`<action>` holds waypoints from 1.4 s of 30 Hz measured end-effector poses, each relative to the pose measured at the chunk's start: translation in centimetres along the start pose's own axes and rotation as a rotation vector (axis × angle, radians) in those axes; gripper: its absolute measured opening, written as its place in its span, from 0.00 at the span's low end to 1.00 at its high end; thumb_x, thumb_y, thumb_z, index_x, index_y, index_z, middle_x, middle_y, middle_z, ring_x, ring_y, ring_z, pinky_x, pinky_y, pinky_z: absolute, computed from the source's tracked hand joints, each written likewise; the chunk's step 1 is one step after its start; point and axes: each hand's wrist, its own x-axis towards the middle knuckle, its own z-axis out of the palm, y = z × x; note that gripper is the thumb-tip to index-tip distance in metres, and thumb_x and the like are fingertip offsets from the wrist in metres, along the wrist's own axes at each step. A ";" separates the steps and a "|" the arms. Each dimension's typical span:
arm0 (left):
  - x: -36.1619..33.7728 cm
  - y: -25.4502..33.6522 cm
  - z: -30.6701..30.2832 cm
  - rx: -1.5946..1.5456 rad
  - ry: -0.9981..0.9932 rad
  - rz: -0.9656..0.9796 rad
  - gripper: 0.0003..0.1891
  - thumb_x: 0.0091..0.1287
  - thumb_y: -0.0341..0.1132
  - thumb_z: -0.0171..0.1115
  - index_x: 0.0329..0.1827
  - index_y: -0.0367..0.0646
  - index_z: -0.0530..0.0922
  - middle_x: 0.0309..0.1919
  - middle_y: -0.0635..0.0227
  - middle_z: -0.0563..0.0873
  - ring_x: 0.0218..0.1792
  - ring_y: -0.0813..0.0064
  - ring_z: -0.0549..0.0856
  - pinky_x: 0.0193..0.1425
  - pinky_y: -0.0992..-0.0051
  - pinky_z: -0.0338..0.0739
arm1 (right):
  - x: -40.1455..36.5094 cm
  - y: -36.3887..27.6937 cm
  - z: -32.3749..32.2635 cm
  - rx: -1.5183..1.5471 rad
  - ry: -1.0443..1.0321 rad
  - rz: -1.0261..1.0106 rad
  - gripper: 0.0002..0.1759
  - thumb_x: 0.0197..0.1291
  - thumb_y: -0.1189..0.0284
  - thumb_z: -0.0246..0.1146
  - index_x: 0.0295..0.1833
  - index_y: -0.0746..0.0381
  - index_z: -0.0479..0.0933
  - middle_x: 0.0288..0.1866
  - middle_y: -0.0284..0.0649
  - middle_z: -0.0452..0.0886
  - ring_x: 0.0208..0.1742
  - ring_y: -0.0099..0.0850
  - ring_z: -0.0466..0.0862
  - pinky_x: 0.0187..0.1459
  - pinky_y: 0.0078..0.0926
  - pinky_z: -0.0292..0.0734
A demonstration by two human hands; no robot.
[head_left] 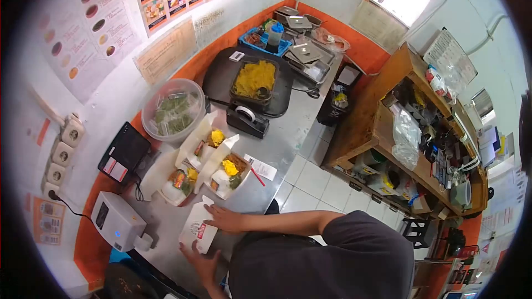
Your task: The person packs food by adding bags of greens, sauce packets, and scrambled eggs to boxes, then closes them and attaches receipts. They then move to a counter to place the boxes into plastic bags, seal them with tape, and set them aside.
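Observation:
A closed white paper food box [197, 231] with a printed lid lies at the near edge of the metal table. My right hand [224, 219] rests over its upper end, fingers curved onto the lid. At the opposite end, my left hand [200, 261] holds the lower corner between spread fingers and thumb. Just beyond are three open food boxes: one [173, 185] on the left, one [206, 147] behind, one [228, 173] on the right. They hold white rice, yellow shreds and other food, with green leaves visible in the right one.
A round clear tub [173, 111] holds wrapped green items. Beside it are a tape dispenser [247, 120] and a tray of yellow food [255, 80]. A tablet [124, 152] and white printer [116, 221] line the wall. A red pen [257, 176] and receipt [260, 167] lie nearby. Wooden shelves [382, 133] stand right.

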 end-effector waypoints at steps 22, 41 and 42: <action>0.3 -1.6 1.7 -0.663 0.037 -0.131 0.37 0.70 0.40 0.64 0.80 0.46 0.57 0.76 0.49 0.62 0.76 0.53 0.63 0.77 0.61 0.59 | -0.1 -2.3 -6.0 1.297 -0.074 0.587 0.39 0.68 0.68 0.62 0.79 0.58 0.50 0.76 0.52 0.59 0.76 0.44 0.61 0.75 0.39 0.56; 0.9 -1.4 -0.6 -0.771 -0.088 -0.207 0.31 0.72 0.26 0.51 0.79 0.49 0.61 0.74 0.48 0.64 0.75 0.50 0.63 0.79 0.60 0.55 | 0.5 -2.3 -5.6 1.114 0.072 0.651 0.30 0.80 0.54 0.41 0.76 0.62 0.60 0.76 0.44 0.61 0.76 0.38 0.62 0.75 0.35 0.56; 0.9 -1.6 -0.2 -0.774 -0.088 -0.213 0.31 0.72 0.26 0.51 0.79 0.49 0.61 0.74 0.48 0.64 0.75 0.50 0.63 0.79 0.60 0.55 | 0.5 -2.4 -5.7 1.141 0.079 0.666 0.30 0.80 0.54 0.41 0.77 0.61 0.59 0.77 0.44 0.60 0.76 0.38 0.62 0.75 0.35 0.56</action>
